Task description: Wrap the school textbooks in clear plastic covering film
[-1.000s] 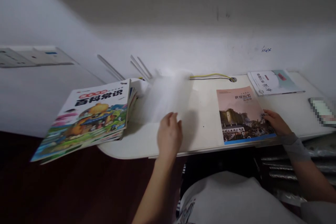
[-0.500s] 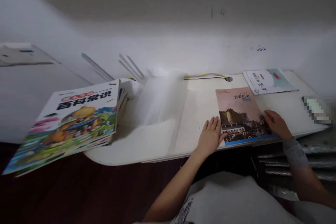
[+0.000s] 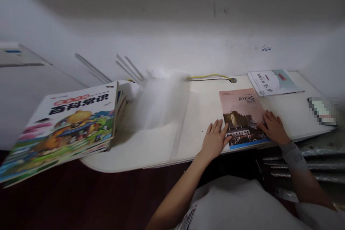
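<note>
A thin world history book [image 3: 238,109] with a pinkish cover and a castle picture lies flat near the front edge of the white desk [image 3: 159,147]. My left hand [image 3: 215,140] rests flat at the book's lower left edge, fingers stretched out. Over its lower right side lies my right hand [image 3: 275,127], fingers spread, the thumb and fingertips on the cover. Neither hand grips the book. A grey band sits around my right wrist.
Several colourful picture books [image 3: 78,118] are stacked at the left, overhanging the desk. A white-and-green booklet [image 3: 275,82] lies at the back right, with a pixelated phone-like object [image 3: 322,110] near the right end. A yellow cable [image 3: 210,76] runs along the wall to a round hole.
My right hand has moved left from beside the book's edge onto its cover and spread its fingers. My left hand stays at the left edge. The view has shifted slightly.
</note>
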Tool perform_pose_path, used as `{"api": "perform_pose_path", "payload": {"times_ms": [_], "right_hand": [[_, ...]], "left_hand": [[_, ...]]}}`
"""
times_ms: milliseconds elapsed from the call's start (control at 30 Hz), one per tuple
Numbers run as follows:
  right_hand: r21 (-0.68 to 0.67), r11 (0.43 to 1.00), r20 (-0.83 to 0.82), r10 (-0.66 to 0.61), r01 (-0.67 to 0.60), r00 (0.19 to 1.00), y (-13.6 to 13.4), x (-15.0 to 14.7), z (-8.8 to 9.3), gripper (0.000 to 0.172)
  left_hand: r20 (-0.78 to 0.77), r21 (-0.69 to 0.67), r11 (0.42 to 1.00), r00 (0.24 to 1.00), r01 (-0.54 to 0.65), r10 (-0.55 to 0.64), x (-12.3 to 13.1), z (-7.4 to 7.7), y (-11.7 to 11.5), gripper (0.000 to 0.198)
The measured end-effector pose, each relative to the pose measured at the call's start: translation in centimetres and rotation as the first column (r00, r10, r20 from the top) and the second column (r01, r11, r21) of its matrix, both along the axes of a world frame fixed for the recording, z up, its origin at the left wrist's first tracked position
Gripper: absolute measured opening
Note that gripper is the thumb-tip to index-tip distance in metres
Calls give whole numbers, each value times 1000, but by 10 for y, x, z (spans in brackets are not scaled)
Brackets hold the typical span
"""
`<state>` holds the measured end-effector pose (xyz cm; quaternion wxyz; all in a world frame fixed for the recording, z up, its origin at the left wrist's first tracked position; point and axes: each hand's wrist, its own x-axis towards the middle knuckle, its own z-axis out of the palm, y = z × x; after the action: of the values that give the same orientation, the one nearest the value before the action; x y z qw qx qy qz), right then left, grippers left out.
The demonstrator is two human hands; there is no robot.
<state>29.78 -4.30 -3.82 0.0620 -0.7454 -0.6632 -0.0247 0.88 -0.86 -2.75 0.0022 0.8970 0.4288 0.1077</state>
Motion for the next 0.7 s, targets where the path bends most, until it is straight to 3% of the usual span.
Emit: {"api": "perform_pose_path", "payload": {"times_ms": [167, 567, 700], "right_hand": [[-33, 999, -22, -14, 13, 1000, 3, -5, -2, 74], [-89, 996, -62, -9, 3, 998, 6, -10, -1, 61], [-90, 996, -26, -29, 27, 999, 4, -12, 6, 62]], "left_hand": [[2, 7, 1000, 1000, -1, 1, 1, 0, 0, 51], [21, -8, 1000, 1000, -7, 7, 5, -3, 0, 50], [9, 7, 1000, 1000, -9, 9, 9, 7, -2, 49]]}}
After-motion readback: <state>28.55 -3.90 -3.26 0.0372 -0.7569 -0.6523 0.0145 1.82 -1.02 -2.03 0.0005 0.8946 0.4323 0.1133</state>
